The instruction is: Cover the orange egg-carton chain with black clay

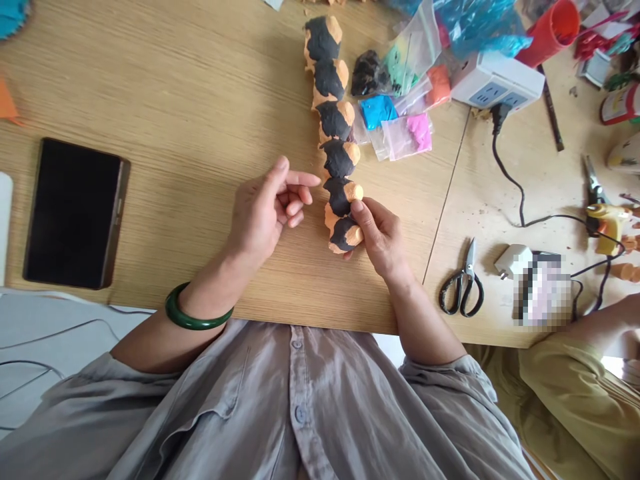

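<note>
A long clay figure [334, 120] of orange segments capped with black lies lengthwise on the wooden table [190, 87], running away from me. My right hand [381, 235] grips its near end, thumb and fingers pressed on the last two segments. My left hand [267, 210] hovers just left of the figure with a green bangle [193, 313] on its wrist; its index finger points toward the clay while the other fingers curl loosely, holding nothing.
A dark tablet [75, 212] lies at the left. Small bags of coloured clay [400, 113], a white power strip [497, 80] and a red cup [550, 30] sit beyond the figure. Scissors [464, 283], a glue gun [607, 227] and cables lie at right, by another person's sleeve [580, 393].
</note>
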Action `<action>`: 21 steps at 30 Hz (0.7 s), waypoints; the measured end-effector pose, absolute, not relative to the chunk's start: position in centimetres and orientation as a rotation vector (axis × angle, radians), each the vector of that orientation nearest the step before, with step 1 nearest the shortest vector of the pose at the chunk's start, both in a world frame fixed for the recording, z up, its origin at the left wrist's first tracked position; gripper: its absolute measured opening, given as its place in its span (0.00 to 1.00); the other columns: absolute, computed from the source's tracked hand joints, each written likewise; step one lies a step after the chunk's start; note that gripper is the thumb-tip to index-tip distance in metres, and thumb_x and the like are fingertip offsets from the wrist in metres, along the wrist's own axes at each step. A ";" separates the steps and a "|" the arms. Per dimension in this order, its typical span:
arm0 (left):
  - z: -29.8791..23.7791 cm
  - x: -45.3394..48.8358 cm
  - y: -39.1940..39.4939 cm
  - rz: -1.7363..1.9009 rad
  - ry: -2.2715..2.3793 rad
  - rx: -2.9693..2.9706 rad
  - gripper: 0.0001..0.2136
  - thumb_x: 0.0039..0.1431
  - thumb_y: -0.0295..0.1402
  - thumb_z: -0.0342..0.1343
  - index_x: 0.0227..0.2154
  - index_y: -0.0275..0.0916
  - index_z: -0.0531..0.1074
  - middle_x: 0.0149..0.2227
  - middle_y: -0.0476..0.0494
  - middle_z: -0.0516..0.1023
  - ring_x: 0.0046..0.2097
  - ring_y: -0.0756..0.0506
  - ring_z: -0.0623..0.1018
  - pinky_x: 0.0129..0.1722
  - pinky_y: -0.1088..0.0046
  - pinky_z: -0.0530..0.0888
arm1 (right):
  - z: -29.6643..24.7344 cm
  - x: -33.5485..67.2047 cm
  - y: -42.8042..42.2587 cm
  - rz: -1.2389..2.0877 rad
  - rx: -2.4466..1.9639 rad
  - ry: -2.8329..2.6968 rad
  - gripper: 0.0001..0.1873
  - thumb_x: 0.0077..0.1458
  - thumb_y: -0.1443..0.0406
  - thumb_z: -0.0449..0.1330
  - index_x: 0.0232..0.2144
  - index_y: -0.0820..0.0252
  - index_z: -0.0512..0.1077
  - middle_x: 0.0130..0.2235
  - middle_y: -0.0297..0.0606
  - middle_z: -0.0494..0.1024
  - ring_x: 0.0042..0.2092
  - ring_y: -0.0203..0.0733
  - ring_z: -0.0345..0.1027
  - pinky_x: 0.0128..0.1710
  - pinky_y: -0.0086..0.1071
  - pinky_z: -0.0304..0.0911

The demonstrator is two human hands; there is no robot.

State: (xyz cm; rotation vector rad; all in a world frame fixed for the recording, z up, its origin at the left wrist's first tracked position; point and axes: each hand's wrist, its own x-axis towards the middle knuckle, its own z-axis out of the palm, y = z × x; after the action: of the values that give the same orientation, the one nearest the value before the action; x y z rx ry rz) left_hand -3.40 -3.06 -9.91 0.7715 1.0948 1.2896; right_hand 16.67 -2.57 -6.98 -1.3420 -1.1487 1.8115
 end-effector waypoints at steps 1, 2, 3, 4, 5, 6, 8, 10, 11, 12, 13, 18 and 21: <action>-9.4 -3.5 -2.9 1.284 1.078 0.686 0.27 0.74 0.60 0.54 0.38 0.42 0.83 0.29 0.46 0.80 0.25 0.52 0.70 0.22 0.72 0.66 | -7.0 16.7 -2.6 1.790 -1.359 -1.160 0.31 0.58 0.35 0.68 0.40 0.56 0.77 0.33 0.35 0.80 0.29 0.37 0.76 0.20 0.29 0.71; -8.8 -3.6 -2.7 1.290 1.074 0.585 0.25 0.75 0.58 0.54 0.37 0.42 0.83 0.29 0.45 0.81 0.26 0.52 0.71 0.23 0.74 0.69 | -7.1 16.8 -2.5 1.770 -1.371 -1.171 0.32 0.58 0.35 0.68 0.41 0.56 0.77 0.33 0.35 0.81 0.28 0.37 0.76 0.20 0.29 0.71; -8.2 -3.6 -2.6 1.313 1.064 0.480 0.26 0.76 0.56 0.52 0.36 0.41 0.83 0.30 0.45 0.81 0.27 0.51 0.73 0.24 0.76 0.72 | -7.1 16.8 -2.5 1.752 -1.380 -1.182 0.32 0.58 0.35 0.68 0.41 0.56 0.77 0.33 0.34 0.81 0.27 0.36 0.75 0.19 0.28 0.70; -7.5 -3.6 -2.6 1.349 1.041 0.382 0.26 0.78 0.55 0.49 0.37 0.41 0.84 0.31 0.45 0.82 0.29 0.51 0.76 0.28 0.77 0.76 | -7.1 16.8 -2.5 1.734 -1.386 -1.193 0.32 0.58 0.35 0.68 0.42 0.56 0.77 0.32 0.34 0.81 0.26 0.36 0.75 0.18 0.28 0.70; -7.0 -3.5 -2.6 1.354 1.012 0.330 0.27 0.78 0.54 0.47 0.39 0.40 0.84 0.35 0.43 0.84 0.35 0.50 0.82 0.34 0.77 0.81 | -7.1 16.8 -2.5 1.717 -1.390 -1.203 0.32 0.58 0.35 0.68 0.42 0.57 0.76 0.31 0.33 0.81 0.25 0.36 0.74 0.18 0.28 0.69; -6.5 -3.5 -2.6 1.350 0.989 0.307 0.27 0.79 0.54 0.45 0.41 0.41 0.84 0.40 0.42 0.86 0.42 0.47 0.85 0.41 0.74 0.84 | -7.1 16.8 -2.5 1.709 -1.389 -1.210 0.32 0.58 0.36 0.69 0.42 0.57 0.76 0.31 0.33 0.81 0.24 0.35 0.74 0.17 0.28 0.69; -6.1 -3.5 -2.8 1.323 0.937 0.323 0.26 0.79 0.53 0.45 0.45 0.42 0.83 0.49 0.40 0.87 0.59 0.39 0.85 0.56 0.65 0.85 | -7.1 16.7 -2.5 1.728 -1.373 -1.205 0.32 0.57 0.36 0.70 0.42 0.57 0.76 0.31 0.33 0.82 0.24 0.35 0.73 0.16 0.27 0.68; -6.1 -3.5 -3.0 1.290 0.891 0.383 0.19 0.78 0.47 0.49 0.49 0.43 0.83 0.56 0.41 0.86 0.70 0.34 0.77 0.67 0.55 0.80 | -7.1 16.6 -2.4 1.772 -1.353 -1.173 0.32 0.55 0.37 0.72 0.43 0.57 0.76 0.31 0.33 0.83 0.24 0.36 0.74 0.15 0.27 0.68; -6.2 -3.5 -3.0 1.275 0.870 0.421 0.16 0.76 0.42 0.51 0.50 0.43 0.82 0.58 0.42 0.85 0.74 0.33 0.73 0.71 0.51 0.77 | -7.1 16.6 -2.4 1.788 -1.346 -1.154 0.32 0.54 0.38 0.73 0.42 0.57 0.77 0.31 0.33 0.83 0.24 0.36 0.73 0.15 0.28 0.68; -6.4 -3.6 -3.1 1.263 0.855 0.461 0.13 0.74 0.37 0.53 0.51 0.44 0.82 0.60 0.43 0.85 0.76 0.33 0.70 0.74 0.48 0.74 | -7.1 16.6 -2.4 1.798 -1.342 -1.137 0.32 0.53 0.38 0.74 0.42 0.57 0.77 0.32 0.33 0.83 0.24 0.36 0.73 0.15 0.28 0.68; -6.6 -3.6 -3.1 1.256 0.847 0.501 0.13 0.72 0.32 0.54 0.51 0.45 0.83 0.61 0.45 0.84 0.78 0.33 0.68 0.76 0.46 0.71 | -7.2 16.6 -2.4 1.804 -1.341 -1.124 0.32 0.52 0.39 0.75 0.42 0.57 0.77 0.32 0.33 0.83 0.24 0.35 0.73 0.15 0.28 0.68; -7.5 -3.5 -3.1 1.246 0.874 0.640 0.19 0.66 0.22 0.55 0.52 0.48 0.83 0.63 0.51 0.84 0.79 0.34 0.65 0.77 0.41 0.68 | -7.2 16.7 -2.3 1.828 -1.352 -1.051 0.29 0.50 0.41 0.77 0.39 0.57 0.78 0.31 0.32 0.83 0.25 0.35 0.73 0.15 0.26 0.68; -7.6 -3.5 -3.2 1.250 0.888 0.653 0.18 0.67 0.23 0.57 0.52 0.48 0.83 0.63 0.51 0.84 0.78 0.34 0.67 0.76 0.45 0.71 | -7.4 17.0 -2.0 1.866 -1.327 -0.981 0.28 0.51 0.43 0.78 0.38 0.58 0.78 0.30 0.32 0.83 0.24 0.33 0.73 0.15 0.24 0.67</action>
State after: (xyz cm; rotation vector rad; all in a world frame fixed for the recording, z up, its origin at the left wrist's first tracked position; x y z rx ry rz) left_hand -3.51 -3.18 -7.65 0.6531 0.8875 1.2503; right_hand 16.99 -2.02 -7.37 -1.3265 -0.9806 1.8659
